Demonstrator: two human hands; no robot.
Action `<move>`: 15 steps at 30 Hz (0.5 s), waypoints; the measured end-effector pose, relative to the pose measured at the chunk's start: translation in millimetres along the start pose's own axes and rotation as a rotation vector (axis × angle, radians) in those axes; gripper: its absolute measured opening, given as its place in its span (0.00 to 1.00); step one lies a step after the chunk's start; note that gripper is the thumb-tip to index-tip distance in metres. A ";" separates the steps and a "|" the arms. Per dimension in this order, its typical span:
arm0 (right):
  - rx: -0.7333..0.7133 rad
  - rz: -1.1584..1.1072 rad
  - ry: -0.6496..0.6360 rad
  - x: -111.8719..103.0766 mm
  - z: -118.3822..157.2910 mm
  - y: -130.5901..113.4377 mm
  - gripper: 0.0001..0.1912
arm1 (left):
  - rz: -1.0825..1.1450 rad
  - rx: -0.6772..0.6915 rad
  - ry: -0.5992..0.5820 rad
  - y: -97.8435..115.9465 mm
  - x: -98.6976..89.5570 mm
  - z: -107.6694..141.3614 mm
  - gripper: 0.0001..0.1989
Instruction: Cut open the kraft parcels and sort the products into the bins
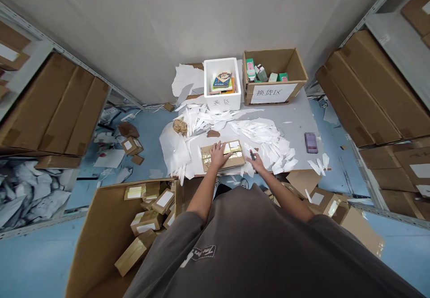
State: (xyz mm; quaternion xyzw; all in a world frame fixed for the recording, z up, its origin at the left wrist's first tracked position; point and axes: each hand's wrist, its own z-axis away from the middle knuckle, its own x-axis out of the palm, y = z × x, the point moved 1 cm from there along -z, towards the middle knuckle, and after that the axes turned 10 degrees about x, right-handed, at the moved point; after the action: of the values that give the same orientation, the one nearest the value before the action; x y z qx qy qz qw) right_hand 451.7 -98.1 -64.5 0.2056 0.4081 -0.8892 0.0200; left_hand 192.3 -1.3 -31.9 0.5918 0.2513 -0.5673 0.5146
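A flat brown cardboard box (207, 158) with shiny tape and a white label lies on the grey table (300, 123), near its front edge. My left hand (219, 155) rests on top of the box with its fingers spread. Just right of the box, my right hand (257, 162) is closed around a small dark tool (252, 155), which looks like a pen or cutter; its tip points up and left. White paper scraps (264, 130) are heaped behind and to the right of the box. A crumpled brown paper (180, 127) sits behind it on the left.
Behind stand a white foam box (222, 104) with books and a carton (273, 94) with small green and white boxes. A phone (311, 142) lies at right. A large carton (101, 226) of parcels is at front left. Shelves with boxes flank both sides.
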 end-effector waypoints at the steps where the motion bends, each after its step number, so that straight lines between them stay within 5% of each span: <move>1: 0.046 -0.026 -0.019 20.0 6.5 5.0 0.31 | 0.008 -0.005 -0.042 -6.8 -6.2 0.4 0.44; 5: 0.059 -0.143 -0.022 60.6 8.0 10.6 0.37 | 0.027 -0.020 -0.114 -36.4 -28.4 14.9 0.45; 12: 0.078 -0.093 0.178 58.0 -59.3 -64.1 0.33 | 0.094 -0.214 -0.100 -24.5 -17.1 57.3 0.45; 15: 0.182 -0.231 0.116 51.7 -65.9 -84.7 0.23 | 0.212 -0.287 -0.086 -20.6 -3.9 63.3 0.54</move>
State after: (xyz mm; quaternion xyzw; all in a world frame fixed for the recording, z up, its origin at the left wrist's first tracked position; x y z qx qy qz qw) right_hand 410.2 13.5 -61.8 0.2091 0.3472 -0.9056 -0.1248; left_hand 147.1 -49.8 -24.0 0.5106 0.2438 -0.4930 0.6609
